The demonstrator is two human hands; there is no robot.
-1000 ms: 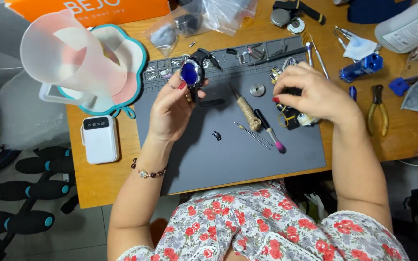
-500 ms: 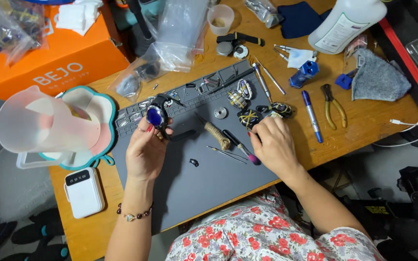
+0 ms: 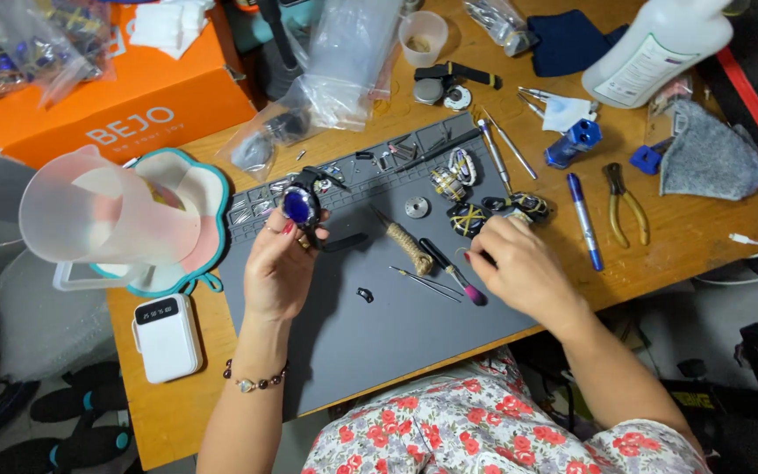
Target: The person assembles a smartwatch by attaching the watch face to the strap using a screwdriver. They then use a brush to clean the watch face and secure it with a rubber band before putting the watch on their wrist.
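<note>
Left hand pinching blue watch above grey mat; right hand curled, touching small parts on mat. Could drop watch if grip slips.

This looks like a small watch-repair or hobby workbench, probably set up at home. A wooden surface carries a grey silicone repair mat with moulded part trays along its far edge, and fine tools lie about: small pliers, slim screwdrivers, tweezers, a blue pen and a little brush. A white squeeze bottle, plastic bags of parts, an orange cardboard box and a small power bank crowd the edges.
</note>
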